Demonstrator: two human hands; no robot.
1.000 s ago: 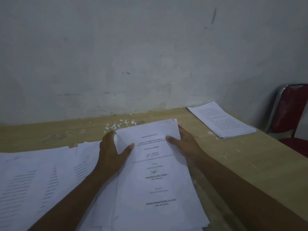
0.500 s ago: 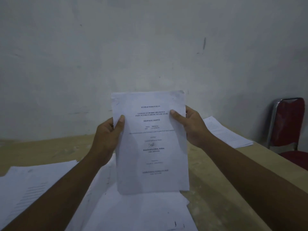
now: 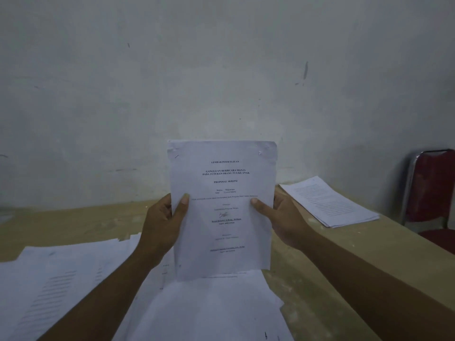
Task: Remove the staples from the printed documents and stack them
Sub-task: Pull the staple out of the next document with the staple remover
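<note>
I hold a printed document (image 3: 222, 232) upright in front of me, its title page facing me. My left hand (image 3: 163, 223) grips its left edge, thumb on the front. My right hand (image 3: 278, 220) grips the right edge the same way. Small staple marks show near the top left and top right corners of the page. Loose printed sheets (image 3: 211, 308) lie flat on the table below it. A neat stack of printed pages (image 3: 330, 203) lies at the table's far right.
The wooden table (image 3: 320, 271) runs along a pale wall (image 3: 221, 82). More spread-out printed sheets (image 3: 56, 281) cover its left side. A red chair with a metal frame (image 3: 430, 190) stands beyond the table's right end.
Both hands lifted the document off the table and raised it upright. The view tilted up, so the paper scraps by the wall are hidden behind it.
</note>
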